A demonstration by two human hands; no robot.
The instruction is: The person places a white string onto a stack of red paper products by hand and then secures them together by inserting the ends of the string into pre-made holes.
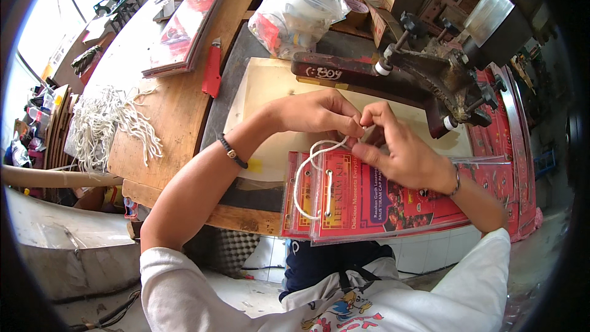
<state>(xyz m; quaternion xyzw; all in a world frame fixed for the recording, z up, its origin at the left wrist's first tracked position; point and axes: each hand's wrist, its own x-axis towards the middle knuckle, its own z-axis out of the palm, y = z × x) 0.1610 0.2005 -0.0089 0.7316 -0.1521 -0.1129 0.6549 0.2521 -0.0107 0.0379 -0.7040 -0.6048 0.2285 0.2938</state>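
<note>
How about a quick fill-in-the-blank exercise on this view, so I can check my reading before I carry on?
1. The cord running up to the left hand and right hand is coloured ____.
2. The loop of cord shows against printed cards that are mainly ____.
3. In the picture, the utility knife lies to the ____ of the plastic bag.

Missing words: white; red; left.
</note>
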